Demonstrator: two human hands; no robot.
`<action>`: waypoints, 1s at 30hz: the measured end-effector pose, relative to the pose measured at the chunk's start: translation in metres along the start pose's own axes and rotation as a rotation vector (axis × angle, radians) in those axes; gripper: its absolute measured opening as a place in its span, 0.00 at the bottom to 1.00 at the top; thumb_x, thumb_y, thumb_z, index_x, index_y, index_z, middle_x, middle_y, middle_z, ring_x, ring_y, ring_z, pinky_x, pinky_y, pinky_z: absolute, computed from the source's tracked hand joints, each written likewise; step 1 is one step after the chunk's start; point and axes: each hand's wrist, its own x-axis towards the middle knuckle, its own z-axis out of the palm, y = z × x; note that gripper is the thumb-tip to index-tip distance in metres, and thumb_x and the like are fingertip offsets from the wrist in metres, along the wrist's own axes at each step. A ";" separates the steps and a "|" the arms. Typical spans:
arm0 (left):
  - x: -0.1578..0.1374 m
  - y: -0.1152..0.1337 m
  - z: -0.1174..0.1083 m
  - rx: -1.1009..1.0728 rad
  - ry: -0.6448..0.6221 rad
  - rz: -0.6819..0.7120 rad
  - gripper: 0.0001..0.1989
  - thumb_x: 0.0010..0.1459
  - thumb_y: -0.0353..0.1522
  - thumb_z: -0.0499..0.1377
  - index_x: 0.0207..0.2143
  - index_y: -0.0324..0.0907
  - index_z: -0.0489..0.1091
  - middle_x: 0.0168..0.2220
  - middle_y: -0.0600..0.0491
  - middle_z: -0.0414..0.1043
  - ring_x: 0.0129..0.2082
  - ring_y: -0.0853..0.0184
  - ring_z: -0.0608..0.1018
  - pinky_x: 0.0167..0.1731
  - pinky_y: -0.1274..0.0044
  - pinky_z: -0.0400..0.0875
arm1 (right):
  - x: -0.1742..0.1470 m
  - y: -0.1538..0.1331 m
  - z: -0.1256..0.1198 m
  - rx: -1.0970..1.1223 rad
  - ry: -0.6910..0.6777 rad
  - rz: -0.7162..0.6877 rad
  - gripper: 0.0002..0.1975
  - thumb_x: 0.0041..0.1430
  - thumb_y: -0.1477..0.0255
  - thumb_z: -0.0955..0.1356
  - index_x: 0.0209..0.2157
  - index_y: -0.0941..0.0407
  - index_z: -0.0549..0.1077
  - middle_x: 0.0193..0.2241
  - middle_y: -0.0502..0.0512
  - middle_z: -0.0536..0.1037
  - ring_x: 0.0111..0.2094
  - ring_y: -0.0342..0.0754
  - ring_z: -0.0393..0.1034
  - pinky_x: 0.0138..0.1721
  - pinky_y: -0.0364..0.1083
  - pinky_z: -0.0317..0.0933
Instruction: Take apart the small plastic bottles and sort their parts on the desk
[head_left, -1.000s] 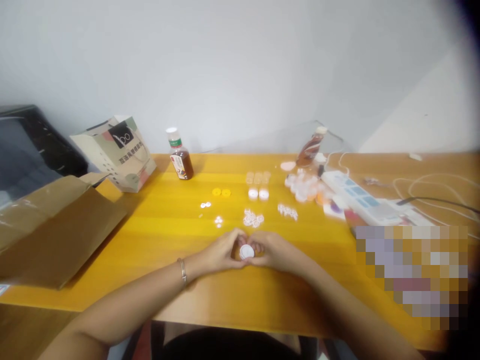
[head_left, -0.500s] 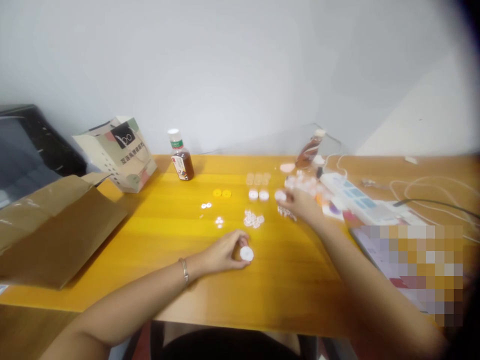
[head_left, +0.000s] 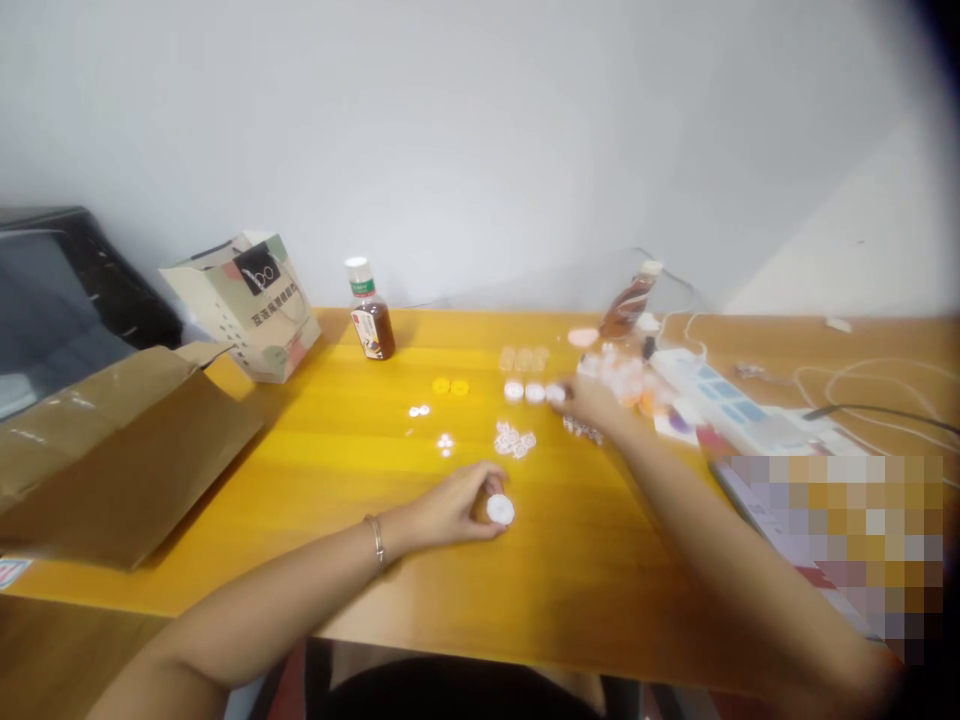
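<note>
Near the front of the table my left hand [head_left: 457, 505] pinches a white round disc [head_left: 500, 510] between thumb and fingers. Farther back, my right hand [head_left: 592, 402] reaches to a second white disc [head_left: 555, 393], with its fingertips closed on the edge. That disc is at the right end of a row with two other white discs [head_left: 524, 392]. Behind the row are several clear pieces [head_left: 524, 359]. Small white ring-like pieces [head_left: 514, 440] are heaped in front of it. Dark-and-white small parts [head_left: 583, 431] lie just below my right hand, partly blurred.
Yellow discs [head_left: 451, 387] and tiny white pieces [head_left: 445, 444] lie left of centre. A bottle [head_left: 373, 325] and a paper bag [head_left: 274, 315] stand at the back left, with a cardboard box [head_left: 127, 460] nearer. Another bottle [head_left: 630, 302], a power strip [head_left: 720, 390] and cables [head_left: 847, 375] are on the right.
My right hand has moved slightly left, bringing its white disc up to the two in the row. My left hand keeps its disc. The whole view has shifted a little.
</note>
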 end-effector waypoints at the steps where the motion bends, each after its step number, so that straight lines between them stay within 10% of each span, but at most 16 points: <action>1: 0.000 0.000 0.000 0.000 0.001 0.001 0.24 0.49 0.35 0.60 0.48 0.42 0.57 0.41 0.50 0.66 0.41 0.65 0.69 0.42 0.73 0.64 | -0.001 -0.001 -0.002 0.003 0.006 0.005 0.06 0.48 0.71 0.65 0.21 0.58 0.67 0.18 0.52 0.69 0.23 0.46 0.63 0.22 0.41 0.47; 7: -0.001 0.002 -0.002 -0.013 -0.001 0.019 0.24 0.49 0.33 0.61 0.48 0.42 0.57 0.41 0.50 0.66 0.41 0.65 0.69 0.44 0.73 0.64 | -0.038 -0.022 -0.021 0.312 0.050 -0.121 0.09 0.51 0.67 0.64 0.29 0.58 0.69 0.24 0.54 0.71 0.27 0.46 0.64 0.27 0.43 0.55; 12: -0.001 0.000 -0.004 -0.008 -0.031 0.020 0.23 0.50 0.36 0.61 0.47 0.43 0.58 0.43 0.50 0.66 0.42 0.64 0.69 0.42 0.73 0.64 | -0.092 -0.051 -0.017 0.578 -0.432 -0.436 0.12 0.48 0.65 0.68 0.34 0.56 0.69 0.25 0.49 0.69 0.26 0.43 0.63 0.27 0.42 0.59; 30: 0.002 0.001 -0.021 0.208 0.009 0.144 0.08 0.56 0.35 0.56 0.38 0.42 0.69 0.38 0.51 0.67 0.41 0.67 0.68 0.44 0.74 0.60 | -0.116 -0.069 0.028 0.636 -0.249 -0.543 0.07 0.49 0.75 0.67 0.33 0.56 0.67 0.29 0.51 0.69 0.32 0.45 0.64 0.35 0.43 0.58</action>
